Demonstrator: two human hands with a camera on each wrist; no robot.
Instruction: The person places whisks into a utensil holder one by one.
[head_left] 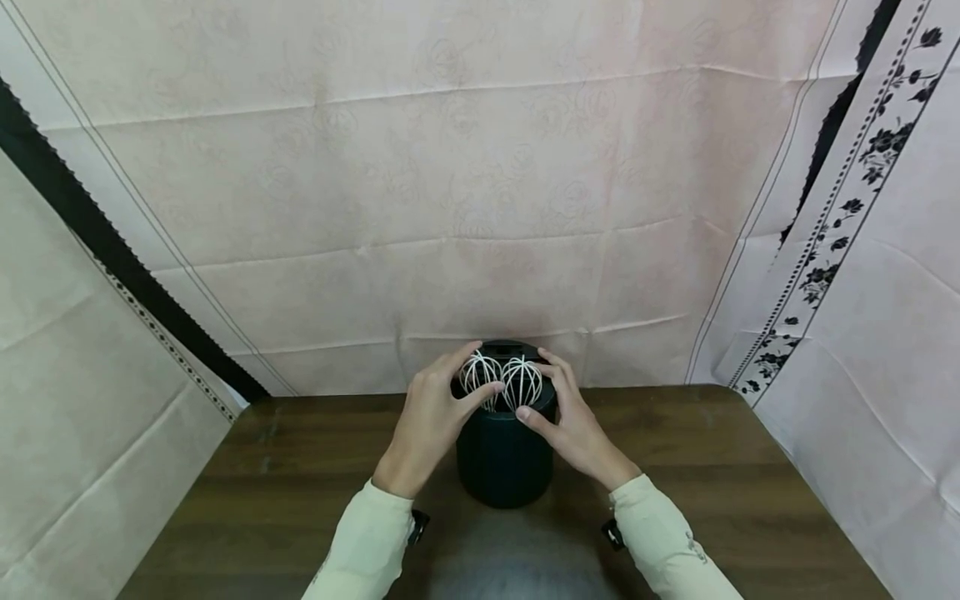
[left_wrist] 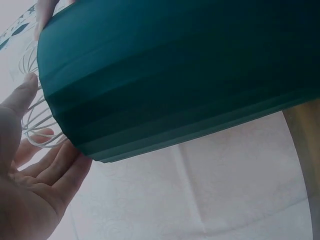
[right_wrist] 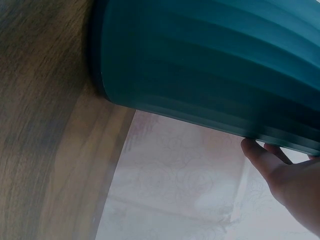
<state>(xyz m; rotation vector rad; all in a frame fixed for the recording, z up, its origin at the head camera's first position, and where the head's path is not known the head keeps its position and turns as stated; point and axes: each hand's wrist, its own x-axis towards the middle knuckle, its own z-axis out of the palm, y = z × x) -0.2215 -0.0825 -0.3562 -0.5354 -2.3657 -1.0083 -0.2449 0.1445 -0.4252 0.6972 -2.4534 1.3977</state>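
Two white wire whisks stand heads up in a dark green ribbed utensil holder [head_left: 504, 462]; their handles are hidden inside it. My left hand [head_left: 431, 408] is at the left whisk [head_left: 474, 371], its thumb across the front of the wires. In the left wrist view, the left thumb [left_wrist: 25, 95] is by the wires and the other fingers touch the holder's rim. My right hand [head_left: 573, 425] is around the right side of the rim, beside the right whisk [head_left: 522, 383], with its thumb low in front. Its fingers [right_wrist: 262, 155] touch the holder's side in the right wrist view.
The holder stands on a brown wooden table [head_left: 322, 483] near its back edge. Pale patterned cloth [head_left: 465, 183] hangs behind, with more cloth at both sides. A dark slotted part [head_left: 510, 348] shows at the back of the holder's top.
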